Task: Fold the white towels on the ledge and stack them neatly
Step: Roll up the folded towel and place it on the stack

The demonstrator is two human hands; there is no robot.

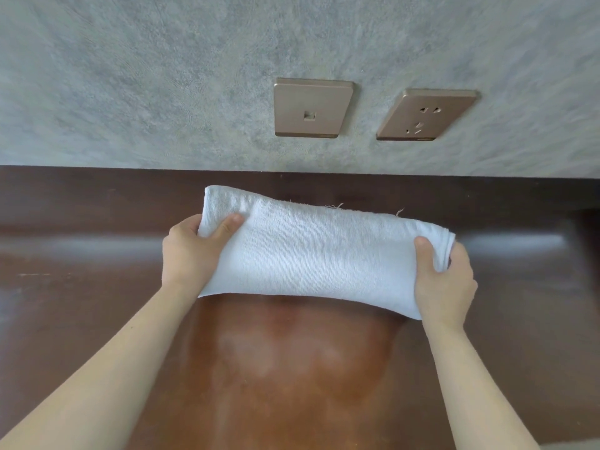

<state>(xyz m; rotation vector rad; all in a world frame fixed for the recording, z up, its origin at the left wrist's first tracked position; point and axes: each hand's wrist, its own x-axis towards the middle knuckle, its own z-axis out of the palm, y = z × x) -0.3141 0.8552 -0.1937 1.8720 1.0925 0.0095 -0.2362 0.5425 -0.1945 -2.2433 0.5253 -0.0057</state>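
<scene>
both hands, left hand and right hand, grip the folded white towel by its ends above the ledge; uneven tension could let its layers slip apart.

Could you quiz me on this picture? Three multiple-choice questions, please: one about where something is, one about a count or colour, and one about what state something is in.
1. Where are the two bronze-coloured plates?
A. On the grey wall above the ledge
B. Lying on the ledge
C. Under the towel

2. How many towels are in view?
A. Three
B. One
C. None

3. How is the towel held?
A. By one hand only
B. Left lying untouched
C. Gripped at both ends

Answers:
1. A: the data socket plate and the power socket plate sit on the grey wall, above the brown ledge.
2. B: only one white towel shows.
3. C: the left hand and right hand each grip an end, thumbs on top.
</scene>
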